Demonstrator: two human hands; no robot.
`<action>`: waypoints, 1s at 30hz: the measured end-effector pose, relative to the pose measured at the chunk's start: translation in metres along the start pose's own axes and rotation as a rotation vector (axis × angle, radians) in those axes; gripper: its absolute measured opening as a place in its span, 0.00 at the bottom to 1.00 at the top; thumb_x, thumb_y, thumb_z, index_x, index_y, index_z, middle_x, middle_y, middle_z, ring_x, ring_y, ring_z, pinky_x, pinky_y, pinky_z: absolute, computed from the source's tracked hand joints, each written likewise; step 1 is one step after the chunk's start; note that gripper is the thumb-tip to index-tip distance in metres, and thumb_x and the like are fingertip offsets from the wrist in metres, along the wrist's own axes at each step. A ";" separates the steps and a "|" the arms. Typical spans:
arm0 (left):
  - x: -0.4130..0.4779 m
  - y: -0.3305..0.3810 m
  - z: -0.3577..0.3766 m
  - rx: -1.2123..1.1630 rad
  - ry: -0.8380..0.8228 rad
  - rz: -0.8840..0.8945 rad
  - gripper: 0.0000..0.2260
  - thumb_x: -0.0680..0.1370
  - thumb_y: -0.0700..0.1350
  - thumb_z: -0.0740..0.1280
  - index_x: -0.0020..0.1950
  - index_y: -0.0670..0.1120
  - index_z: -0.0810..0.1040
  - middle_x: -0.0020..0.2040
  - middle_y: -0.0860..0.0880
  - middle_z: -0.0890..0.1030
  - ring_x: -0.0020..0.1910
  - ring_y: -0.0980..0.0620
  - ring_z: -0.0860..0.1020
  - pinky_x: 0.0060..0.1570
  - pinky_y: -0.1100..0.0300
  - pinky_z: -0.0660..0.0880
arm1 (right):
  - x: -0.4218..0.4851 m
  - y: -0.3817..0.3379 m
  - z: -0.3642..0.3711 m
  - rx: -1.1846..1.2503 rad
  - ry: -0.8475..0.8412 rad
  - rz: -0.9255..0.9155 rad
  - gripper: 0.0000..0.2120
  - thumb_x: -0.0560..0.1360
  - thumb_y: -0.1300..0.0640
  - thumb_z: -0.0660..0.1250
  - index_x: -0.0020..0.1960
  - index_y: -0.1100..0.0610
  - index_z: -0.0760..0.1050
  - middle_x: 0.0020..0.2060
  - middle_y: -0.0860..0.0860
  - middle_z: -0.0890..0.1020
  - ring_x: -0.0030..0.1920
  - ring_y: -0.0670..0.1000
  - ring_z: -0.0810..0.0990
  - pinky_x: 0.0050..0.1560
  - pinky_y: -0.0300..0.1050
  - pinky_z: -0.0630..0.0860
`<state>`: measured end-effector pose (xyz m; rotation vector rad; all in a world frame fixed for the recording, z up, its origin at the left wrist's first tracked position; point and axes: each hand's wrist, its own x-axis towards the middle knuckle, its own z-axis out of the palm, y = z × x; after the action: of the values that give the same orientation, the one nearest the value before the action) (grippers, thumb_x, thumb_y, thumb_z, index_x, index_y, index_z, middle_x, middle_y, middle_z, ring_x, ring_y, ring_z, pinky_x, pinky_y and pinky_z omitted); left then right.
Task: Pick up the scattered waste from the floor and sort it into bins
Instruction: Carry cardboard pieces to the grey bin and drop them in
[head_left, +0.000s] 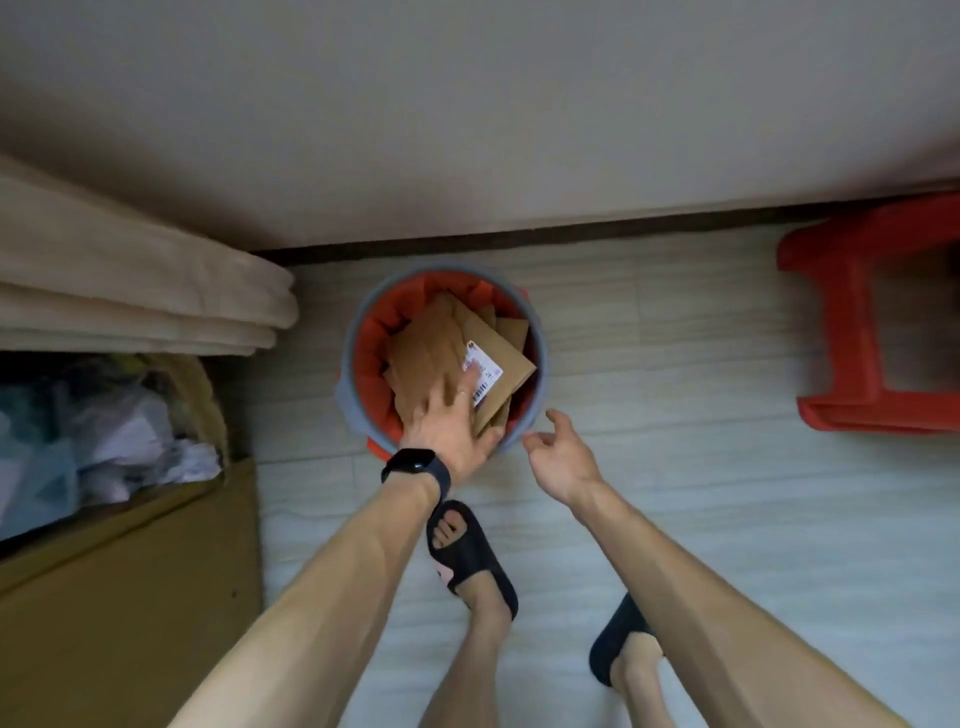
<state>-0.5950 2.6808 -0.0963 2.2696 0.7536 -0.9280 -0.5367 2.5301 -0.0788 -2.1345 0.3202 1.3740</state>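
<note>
Two bare hands are reaching toward a round grey plastic bin (542, 358) lined with a red bag (371, 385), which is standing on the pale wood-patterned floor (685, 519) close to the wall. The left hand (449, 422), wearing a black wristwatch (413, 462), is pressing down with spread, straight fingers on the flat brown cardboard pieces (426, 345) that are filling the bin, its fingertips touching a white printed shipping label (487, 370) on the topmost piece. The right hand (562, 458) is hovering just beside the bin's near rim, fingers loosely curled and gripping nothing. Both feet are wearing black open-toed slippers (470, 553), the left one standing just in front of the bin. At the left, an open brown cardboard box (130, 597) is holding crumpled white paper and plastic waste (122, 434), with folded beige curtain fabric (130, 280) hanging above it. At the right, a red plastic stool (852, 291) is standing against the wall, well apart from the bin.
</note>
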 end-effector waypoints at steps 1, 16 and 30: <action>0.011 0.000 0.013 0.018 -0.008 0.010 0.38 0.78 0.63 0.63 0.78 0.65 0.39 0.80 0.44 0.48 0.73 0.33 0.61 0.69 0.42 0.66 | 0.010 0.007 0.007 0.000 0.002 -0.015 0.27 0.83 0.50 0.59 0.79 0.50 0.56 0.70 0.54 0.75 0.68 0.57 0.74 0.67 0.47 0.69; 0.009 0.025 0.018 0.493 -0.051 0.085 0.29 0.80 0.53 0.60 0.79 0.51 0.53 0.72 0.40 0.66 0.67 0.36 0.69 0.62 0.43 0.71 | -0.038 0.077 0.014 -0.094 0.111 -0.210 0.32 0.82 0.52 0.59 0.81 0.44 0.47 0.72 0.54 0.71 0.70 0.57 0.71 0.68 0.54 0.71; -0.260 0.170 0.201 0.780 -0.331 0.599 0.20 0.81 0.52 0.58 0.74 0.51 0.67 0.70 0.48 0.71 0.69 0.45 0.69 0.64 0.51 0.68 | -0.244 0.349 -0.006 0.228 0.501 -0.004 0.21 0.80 0.51 0.62 0.73 0.47 0.69 0.74 0.47 0.68 0.73 0.51 0.66 0.71 0.43 0.64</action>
<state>-0.7230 2.3563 0.0271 2.6058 -0.5176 -1.3772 -0.8098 2.2198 0.0234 -2.2512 0.6319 0.7385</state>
